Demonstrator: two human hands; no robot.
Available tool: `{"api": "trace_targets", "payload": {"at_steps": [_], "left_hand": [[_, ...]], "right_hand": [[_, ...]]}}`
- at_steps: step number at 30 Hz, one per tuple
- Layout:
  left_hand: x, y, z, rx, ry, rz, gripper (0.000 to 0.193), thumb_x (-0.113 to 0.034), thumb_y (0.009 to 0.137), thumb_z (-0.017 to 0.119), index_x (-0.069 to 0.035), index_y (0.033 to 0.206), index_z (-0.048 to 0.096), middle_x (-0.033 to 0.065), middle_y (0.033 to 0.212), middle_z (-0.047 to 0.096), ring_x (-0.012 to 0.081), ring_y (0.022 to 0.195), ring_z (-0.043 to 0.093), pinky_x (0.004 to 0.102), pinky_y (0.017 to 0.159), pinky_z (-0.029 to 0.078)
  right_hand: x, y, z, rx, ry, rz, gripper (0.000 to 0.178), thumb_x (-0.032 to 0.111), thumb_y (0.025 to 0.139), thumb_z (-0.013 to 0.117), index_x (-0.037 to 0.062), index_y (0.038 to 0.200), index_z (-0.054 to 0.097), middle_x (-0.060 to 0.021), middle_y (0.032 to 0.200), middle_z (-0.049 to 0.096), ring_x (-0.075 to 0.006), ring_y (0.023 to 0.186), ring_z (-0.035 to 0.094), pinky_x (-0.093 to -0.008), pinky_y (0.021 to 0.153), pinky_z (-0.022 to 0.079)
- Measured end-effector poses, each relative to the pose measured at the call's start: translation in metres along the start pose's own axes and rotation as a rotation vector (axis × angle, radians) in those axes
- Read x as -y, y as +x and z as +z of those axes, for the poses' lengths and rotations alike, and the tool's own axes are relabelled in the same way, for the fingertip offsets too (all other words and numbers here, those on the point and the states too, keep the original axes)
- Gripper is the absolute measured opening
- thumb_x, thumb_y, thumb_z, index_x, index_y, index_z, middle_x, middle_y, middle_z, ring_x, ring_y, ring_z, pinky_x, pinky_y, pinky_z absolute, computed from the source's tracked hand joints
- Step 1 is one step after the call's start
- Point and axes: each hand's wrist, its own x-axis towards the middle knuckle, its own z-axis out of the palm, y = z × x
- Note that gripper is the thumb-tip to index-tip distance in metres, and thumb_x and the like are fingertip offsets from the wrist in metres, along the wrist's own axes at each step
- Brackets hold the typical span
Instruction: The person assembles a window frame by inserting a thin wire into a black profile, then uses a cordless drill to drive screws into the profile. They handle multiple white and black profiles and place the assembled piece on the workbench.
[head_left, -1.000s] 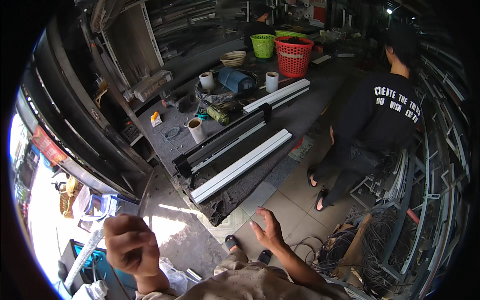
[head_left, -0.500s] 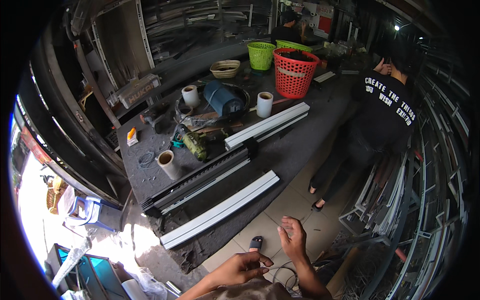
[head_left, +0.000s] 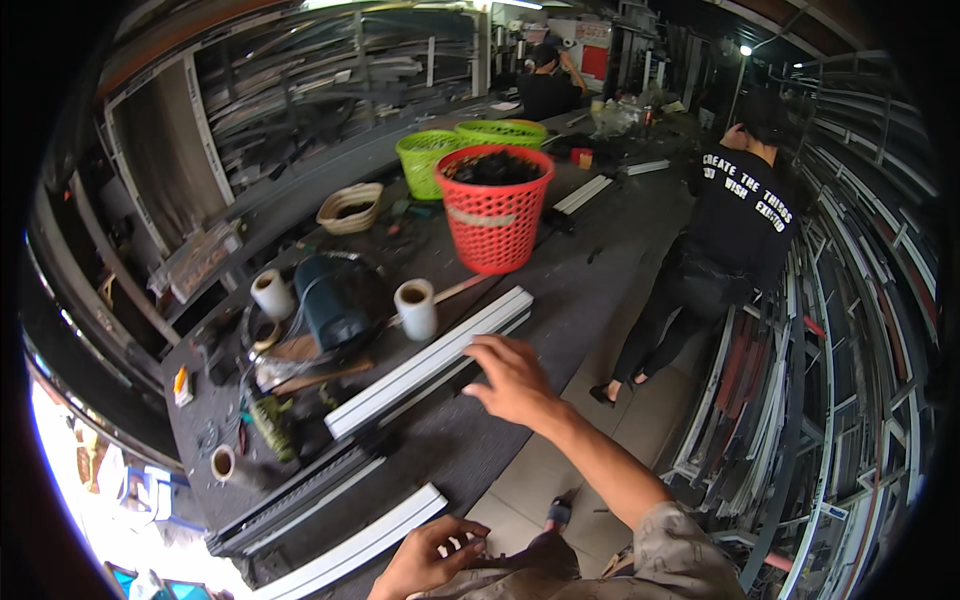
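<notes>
My right hand [head_left: 512, 380] is stretched out over the dark worktable, its fingers apart and nothing held. Its fingertips are at the side of a white metal profile [head_left: 425, 365]; whether they touch it I cannot tell. My left hand [head_left: 430, 555] is low in front of me, beside the end of a nearer white profile [head_left: 355, 545]. Its fingers are loosely bent and apart, with nothing visible in them. Between the two white profiles lies a long black slotted profile [head_left: 300, 492].
A red perforated basket [head_left: 495, 225] filled with dark material stands beyond the far profile, green baskets [head_left: 425, 165] behind it. A green power drill [head_left: 270, 425], film rolls [head_left: 415, 310] and a blue cylinder [head_left: 332, 305] sit left. A person in black [head_left: 735, 200] stands right, near racked profiles [head_left: 740, 400].
My right hand has reached forward to the far white profile. My left hand has moved slightly left and down. The view has shifted forward, bringing the baskets closer.
</notes>
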Motion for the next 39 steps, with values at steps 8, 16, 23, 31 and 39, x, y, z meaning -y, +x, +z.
{"api": "trace_targets", "payload": {"at_steps": [8, 16, 23, 31, 39], "left_hand": [[-0.045, 0.159, 0.091, -0.310, 0.127, 0.129, 0.023, -0.012, 0.099, 0.082, -0.006, 0.121, 0.081, 0.0111, 0.103, 0.080, 0.0206, 0.081, 0.075, 0.0341, 0.073, 0.059], [-0.078, 0.231, 0.169, -0.391, -0.019, 0.026, 0.028, -0.021, 0.108, 0.076, -0.006, 0.132, 0.075, 0.0103, 0.123, 0.079, 0.0198, 0.091, 0.076, 0.0349, 0.075, 0.063], [-0.073, 0.235, 0.178, -0.610, 0.051, -0.008, 0.024, -0.020, 0.108, 0.073, -0.007, 0.128, 0.074, 0.0111, 0.118, 0.077, 0.0271, 0.096, 0.077, 0.0389, 0.077, 0.063], [-0.064, 0.197, 0.181, -0.930, -0.118, 0.006, 0.024, -0.018, 0.109, 0.072, -0.006, 0.129, 0.075, 0.0121, 0.120, 0.078, 0.0275, 0.103, 0.078, 0.0396, 0.085, 0.063], [-0.030, 0.221, 0.153, -1.155, 0.194, 0.002, 0.023, -0.013, 0.102, 0.076, -0.008, 0.125, 0.075, 0.0119, 0.117, 0.074, 0.0309, 0.108, 0.075, 0.0454, 0.091, 0.062]], "right_hand": [[-0.116, 0.090, 0.050, 0.397, -0.167, -0.270, 0.065, 0.032, 0.073, 0.101, 0.0126, 0.129, 0.073, -0.0076, 0.127, 0.073, -0.0318, 0.127, 0.066, -0.0686, 0.116, 0.041], [-0.160, 0.119, 0.020, 0.507, 0.194, -0.324, 0.062, 0.034, 0.078, 0.098, 0.0087, 0.130, 0.075, -0.0127, 0.127, 0.075, -0.0340, 0.126, 0.069, -0.0508, 0.107, 0.050], [-0.165, 0.138, -0.006, 0.459, 0.251, -0.397, 0.058, 0.024, 0.077, 0.098, 0.0057, 0.127, 0.075, -0.0142, 0.124, 0.077, -0.0357, 0.119, 0.072, -0.0506, 0.106, 0.050], [-0.158, 0.118, -0.038, 0.334, 0.299, -0.418, 0.057, 0.014, 0.078, 0.095, 0.0004, 0.129, 0.072, -0.0230, 0.119, 0.074, -0.0451, 0.112, 0.071, -0.0530, 0.098, 0.055], [-0.179, 0.137, -0.023, 0.422, 0.288, -0.323, 0.058, 0.019, 0.084, 0.093, -0.0022, 0.135, 0.072, -0.0254, 0.135, 0.073, -0.0436, 0.128, 0.070, -0.0483, 0.109, 0.055]]}}
